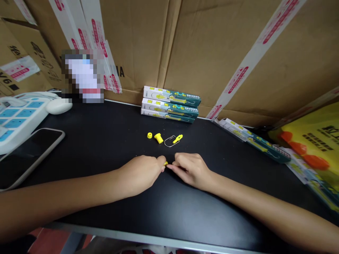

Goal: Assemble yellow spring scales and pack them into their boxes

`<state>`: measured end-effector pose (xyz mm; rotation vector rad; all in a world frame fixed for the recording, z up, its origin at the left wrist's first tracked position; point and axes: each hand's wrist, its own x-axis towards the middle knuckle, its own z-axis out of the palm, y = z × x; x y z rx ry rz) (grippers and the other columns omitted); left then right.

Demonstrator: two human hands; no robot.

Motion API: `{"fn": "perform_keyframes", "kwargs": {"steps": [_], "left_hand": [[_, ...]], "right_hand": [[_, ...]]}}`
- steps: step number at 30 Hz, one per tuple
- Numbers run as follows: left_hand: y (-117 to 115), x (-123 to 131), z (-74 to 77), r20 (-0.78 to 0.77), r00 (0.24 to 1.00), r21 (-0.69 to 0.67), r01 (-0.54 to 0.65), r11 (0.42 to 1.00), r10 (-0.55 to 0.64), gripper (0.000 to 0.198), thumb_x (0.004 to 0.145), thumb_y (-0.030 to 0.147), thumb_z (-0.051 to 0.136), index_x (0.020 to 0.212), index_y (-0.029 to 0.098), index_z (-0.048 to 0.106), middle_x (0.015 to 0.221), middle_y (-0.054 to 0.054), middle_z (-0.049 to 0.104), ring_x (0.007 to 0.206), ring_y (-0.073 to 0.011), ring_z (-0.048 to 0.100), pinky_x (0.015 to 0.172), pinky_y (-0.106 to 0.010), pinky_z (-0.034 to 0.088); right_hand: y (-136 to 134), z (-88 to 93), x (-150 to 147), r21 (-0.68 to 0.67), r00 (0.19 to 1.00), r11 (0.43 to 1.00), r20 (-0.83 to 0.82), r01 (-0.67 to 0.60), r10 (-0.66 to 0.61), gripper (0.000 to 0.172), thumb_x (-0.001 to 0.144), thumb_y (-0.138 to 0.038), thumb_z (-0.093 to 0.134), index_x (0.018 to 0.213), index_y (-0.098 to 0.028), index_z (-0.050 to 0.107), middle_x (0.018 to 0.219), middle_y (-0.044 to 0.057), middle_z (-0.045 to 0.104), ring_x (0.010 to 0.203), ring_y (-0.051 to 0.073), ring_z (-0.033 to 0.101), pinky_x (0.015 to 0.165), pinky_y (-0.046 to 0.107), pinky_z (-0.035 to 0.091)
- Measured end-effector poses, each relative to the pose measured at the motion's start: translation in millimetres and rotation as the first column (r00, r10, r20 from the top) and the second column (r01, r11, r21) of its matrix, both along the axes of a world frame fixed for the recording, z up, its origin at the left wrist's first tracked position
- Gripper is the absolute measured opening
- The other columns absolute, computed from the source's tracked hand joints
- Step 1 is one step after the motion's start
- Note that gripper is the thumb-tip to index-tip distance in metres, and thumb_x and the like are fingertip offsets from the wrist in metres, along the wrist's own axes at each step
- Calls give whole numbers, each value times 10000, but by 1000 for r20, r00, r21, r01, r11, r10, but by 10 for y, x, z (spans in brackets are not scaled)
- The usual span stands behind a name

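Just above the black table, my left hand (143,173) is closed around a small yellow plastic piece (166,163). Only its tip shows; the fingers hide the rest. My right hand (192,169) is close to that tip with its fingers curled and pinched. Whatever it may hold is too small or hidden to make out. Beyond my hands lie a yellow ring-shaped cap (149,135), a short yellow sleeve (159,138), a bent metal wire loop (166,144) with a small spring (172,137), and a flat yellow plastic part (177,139).
Printed narrow boxes (171,106) are stacked against the cardboard at the back. More such boxes (254,139) lie at the right by a yellow bag (315,137). On the left are a phone (29,155), a white power strip (23,116) and a white mouse (58,106).
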<state>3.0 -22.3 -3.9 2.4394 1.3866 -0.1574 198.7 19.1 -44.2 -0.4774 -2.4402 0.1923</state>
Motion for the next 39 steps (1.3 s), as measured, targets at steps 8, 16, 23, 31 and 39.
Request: {"fn": "perform_keyframes", "kwargs": {"steps": [8,16,23,31,39], "left_hand": [[23,-76,8,53,998,4,22,1000,-22,260,987,257,289,896,180,520,745,-58,669,672,-238,659,550,-296,393],[31,-75,6,71,997,-17,24,1000,-22,251,975,250,314,889,175,537,748,-68,669,688,-252,664,576,-310,410],[12,-52,-37,123,992,-4,17,1000,-17,234,963,240,334,889,168,544,770,-90,688,714,-264,685,594,-319,430],[-18,-28,-56,146,989,7,3,1000,-4,260,975,254,307,905,166,541,758,-82,678,682,-241,666,569,-305,413],[-59,-2,-32,189,980,-29,-51,998,56,227,976,240,279,909,179,487,699,-53,631,613,-208,624,527,-292,352]], "right_hand": [[81,2,5,-23,996,996,20,-91,92,202,941,-222,532,744,-188,505,657,10,582,593,110,500,553,226,387],[92,2,19,-130,991,984,25,-124,128,228,933,-208,531,717,-196,460,655,6,543,589,112,485,557,232,388],[11,6,-3,12,996,996,14,-84,84,274,933,-174,505,681,-210,405,610,-22,471,533,104,419,511,235,317],[-72,-25,-13,-66,998,998,-67,1,-5,260,917,-155,532,703,-211,395,612,-34,441,523,93,390,501,230,299],[-79,-50,-38,-58,995,997,-83,58,-62,288,922,-161,518,677,-212,374,585,-47,412,498,85,367,482,226,277]]}}
